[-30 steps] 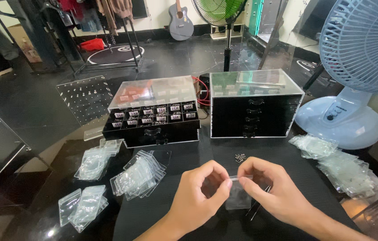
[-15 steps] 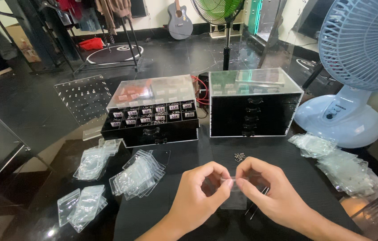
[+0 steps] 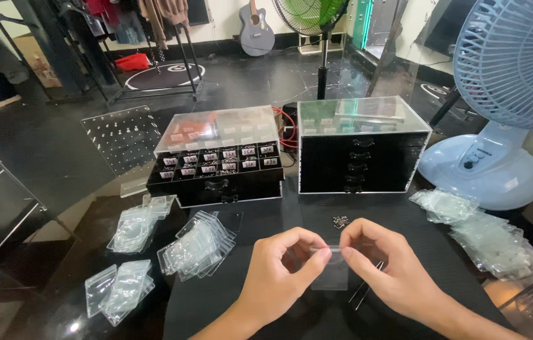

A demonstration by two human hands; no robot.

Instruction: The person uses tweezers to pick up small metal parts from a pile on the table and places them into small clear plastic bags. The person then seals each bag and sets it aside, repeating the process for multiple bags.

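My left hand (image 3: 281, 272) and my right hand (image 3: 387, 271) pinch the top edge of a small clear zip bag (image 3: 331, 271) between thumb and forefinger, just above the black tabletop. A tiny heap of small metal pieces (image 3: 341, 221) lies just beyond my fingers. Thin metal tweezers (image 3: 363, 294) lie under my right hand. What the bag holds cannot be made out.
Piles of clear zip bags lie at left (image 3: 197, 245), (image 3: 135, 223), (image 3: 118, 289) and right (image 3: 487, 233). Behind stand a low black tray organiser with a clear lid (image 3: 216, 157) and a black drawer cabinet (image 3: 358, 151). A pale blue table fan (image 3: 499, 113) fills the right.
Both hands stay together on the small bag; my fingertips have shifted slightly along its top edge. Nothing else has moved.
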